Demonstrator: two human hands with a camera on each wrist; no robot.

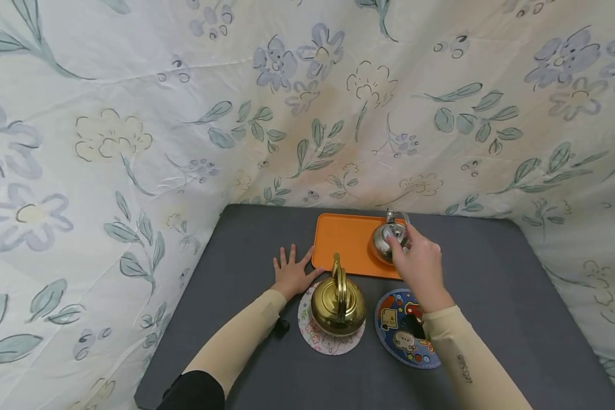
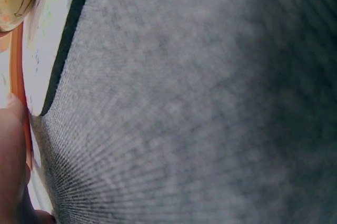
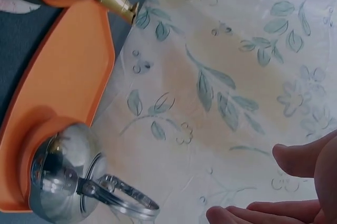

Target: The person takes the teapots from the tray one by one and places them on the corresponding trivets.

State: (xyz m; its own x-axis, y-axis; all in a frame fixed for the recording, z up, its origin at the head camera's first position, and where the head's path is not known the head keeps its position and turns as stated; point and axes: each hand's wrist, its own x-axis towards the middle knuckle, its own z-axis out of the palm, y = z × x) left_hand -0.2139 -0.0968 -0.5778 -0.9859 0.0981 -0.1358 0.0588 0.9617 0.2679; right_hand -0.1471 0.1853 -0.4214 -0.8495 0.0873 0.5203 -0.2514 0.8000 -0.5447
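Observation:
A silver kettle stands on the right end of an orange tray, its handle raised. Over it in the head view is my right hand. The right wrist view shows that hand's thumb and fingers spread apart, with nothing between them, and the kettle's handle off to the side. My left hand lies with fingers spread at the tray's left edge, thumb side nearest the tray. A gold kettle sits upright on a round white-and-pink patterned mat, just right of the left hand.
A round blue cartoon-print mat lies partly beneath my right forearm. The dark grey table carries everything. Flower-printed cloth hangs along its back and sides.

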